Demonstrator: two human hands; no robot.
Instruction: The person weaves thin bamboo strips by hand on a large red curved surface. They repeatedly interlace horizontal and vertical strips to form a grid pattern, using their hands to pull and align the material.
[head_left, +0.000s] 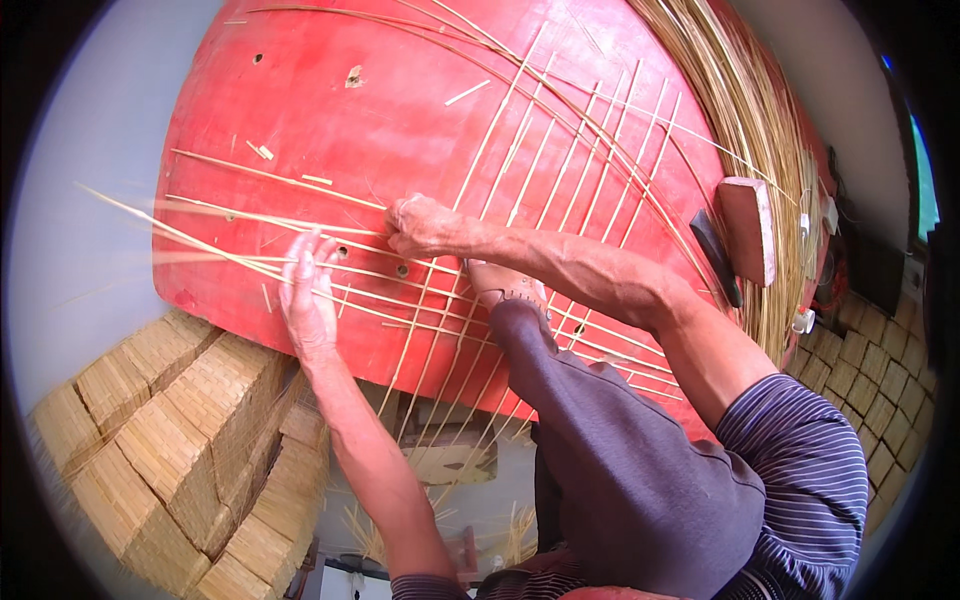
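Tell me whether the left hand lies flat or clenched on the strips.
Flat: the left hand lies open, fingers spread, pressing thin pale bamboo strips against the red wooden board.

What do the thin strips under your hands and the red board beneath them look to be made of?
The strips look like split bamboo or cane: pale yellow, thin, flat, springy enough to bow, with a matt fibrous surface. The red board looks like painted wood: a glossy red coat, chipped at the edge and pierced by small holes. The left hand presses on the strips; the right hand pinches one.

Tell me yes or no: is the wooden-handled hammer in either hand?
No. The wooden-handled hammer lies on the red board, apart from both hands.
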